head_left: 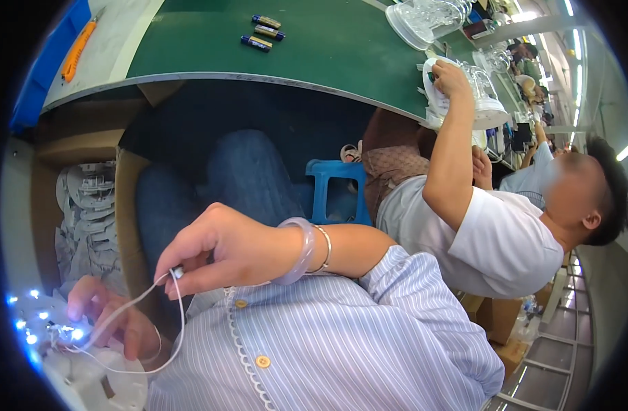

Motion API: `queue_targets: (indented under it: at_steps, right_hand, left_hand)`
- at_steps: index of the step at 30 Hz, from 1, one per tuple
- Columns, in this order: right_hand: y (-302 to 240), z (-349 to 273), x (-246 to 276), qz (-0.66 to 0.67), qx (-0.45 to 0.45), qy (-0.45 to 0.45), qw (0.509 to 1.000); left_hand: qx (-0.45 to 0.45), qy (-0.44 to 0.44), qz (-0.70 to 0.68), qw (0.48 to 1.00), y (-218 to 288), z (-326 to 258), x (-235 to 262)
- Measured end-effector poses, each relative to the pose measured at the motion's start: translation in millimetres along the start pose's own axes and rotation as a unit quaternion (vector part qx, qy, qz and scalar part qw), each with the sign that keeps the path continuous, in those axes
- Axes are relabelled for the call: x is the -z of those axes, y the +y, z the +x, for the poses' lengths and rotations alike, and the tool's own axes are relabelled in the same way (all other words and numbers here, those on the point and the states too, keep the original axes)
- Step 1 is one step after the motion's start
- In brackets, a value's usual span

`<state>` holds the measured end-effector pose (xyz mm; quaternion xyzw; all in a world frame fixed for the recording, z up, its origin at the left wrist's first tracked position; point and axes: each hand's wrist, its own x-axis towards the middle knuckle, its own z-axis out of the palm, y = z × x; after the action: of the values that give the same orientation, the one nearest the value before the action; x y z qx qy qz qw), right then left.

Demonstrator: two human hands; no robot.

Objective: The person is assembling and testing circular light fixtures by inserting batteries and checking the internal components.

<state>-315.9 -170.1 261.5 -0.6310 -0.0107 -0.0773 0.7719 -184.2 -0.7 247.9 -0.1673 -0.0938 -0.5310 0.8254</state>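
Note:
My right hand [218,250], wearing a pale bangle and a thin bracelet, is closed in a pinch in front of my striped shirt. Between its thumb and fingers is a thin white cord [182,322] with a small whitish-silver end piece [178,272]. The cord loops down to a round white plastic base [108,373] at the lower left. Several bright bluish-white lights glow on the lit board [57,332] beside that base. My left hand [115,318] grips the base, its fingers next to the lights and partly lost in glare.
A cardboard box [130,205] holds stacked white parts [88,219]. On the green bench [191,41] lie several batteries [257,43], with an orange cutter [80,49] near a blue bin [47,61]. At right, a co-worker [458,233] handles a white ring; a blue stool [338,188] stands between.

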Motion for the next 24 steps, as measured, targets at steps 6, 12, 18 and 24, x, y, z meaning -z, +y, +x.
queue_targets:
  at_steps: [6, 12, 18, 24]
  right_hand:
    - [1, 9, -7, 0.107, -0.014, 0.023, 0.994]
    - [11, -1, 20, -0.173, 0.111, 0.117, 0.972]
    - [-5, -32, 38, 0.14, -0.035, 0.212, 0.967]
    - [-47, -30, 49, 0.06, -0.05, 0.298, 0.951]
  left_hand:
    - [0.006, -0.019, 0.05, 0.999, -1, 4, 0]
    - [-0.036, 0.019, 0.17, 0.985, 23, -17, 37]
    - [-0.031, 0.027, 0.567, 0.823, -24, 47, 35]
    - [-0.232, -0.218, 0.9, 0.299, -26, 71, 41]
